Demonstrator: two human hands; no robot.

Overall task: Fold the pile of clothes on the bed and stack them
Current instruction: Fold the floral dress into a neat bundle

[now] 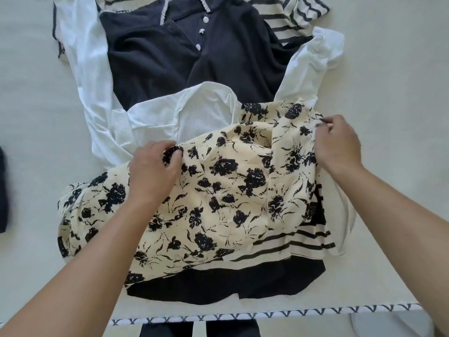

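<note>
- Floral garment (218,190): spread atop the clothes pile on the bed (388,93).
- Left hand (153,171), right hand (337,142): each pinching its fabric.
- Navy top (194,57), white shirt (158,117), striped garment (286,18): crowded behind.

Both bare forearms reach forward, palms down. The left hand (153,171) has its fingers (173,152) curled, pinching cloth at the tips. The right hand (339,144) is farther forward, wrist bent inward, its fingertips pinching a cloth edge.
</note>
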